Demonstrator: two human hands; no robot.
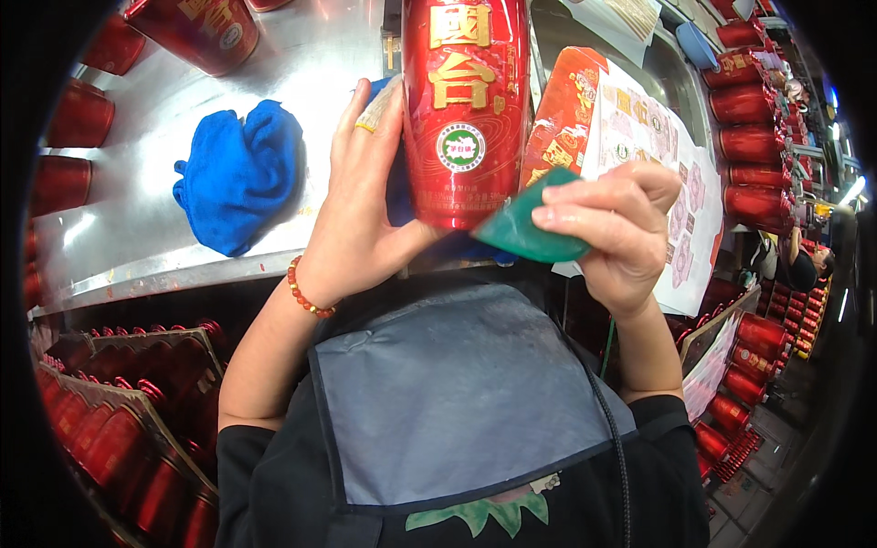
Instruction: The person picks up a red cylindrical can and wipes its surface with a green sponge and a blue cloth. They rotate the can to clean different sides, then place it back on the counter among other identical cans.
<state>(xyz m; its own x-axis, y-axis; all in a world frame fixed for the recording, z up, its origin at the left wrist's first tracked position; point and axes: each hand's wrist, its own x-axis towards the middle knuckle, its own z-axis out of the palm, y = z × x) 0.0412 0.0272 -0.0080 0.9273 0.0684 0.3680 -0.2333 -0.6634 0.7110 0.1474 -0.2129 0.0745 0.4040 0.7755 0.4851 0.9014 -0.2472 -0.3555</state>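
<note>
A shiny red bottle [466,110] with large gold characters and a round white-and-green emblem lies before me at the top centre, its upper end cut off by the frame. My left hand [356,201] grips its left side, thumb under the lower end; a pale yellowish wrap [376,108] covers part of one finger. Between the thumb and fingers of my right hand [626,228] is a green, flat, translucent scraper [539,224]. Its pointed edge sits at the bottle's lower right edge; whether it presses on the surface, I cannot tell.
A crumpled blue cloth [239,173] rests on the metal table [137,265] at left. Printed decal sheets [708,228] lie to the right, beside a metal basin [671,87]. Red bottles stand in racks [137,393] at lower left and along the right [754,146]. Another person [804,269] is far right.
</note>
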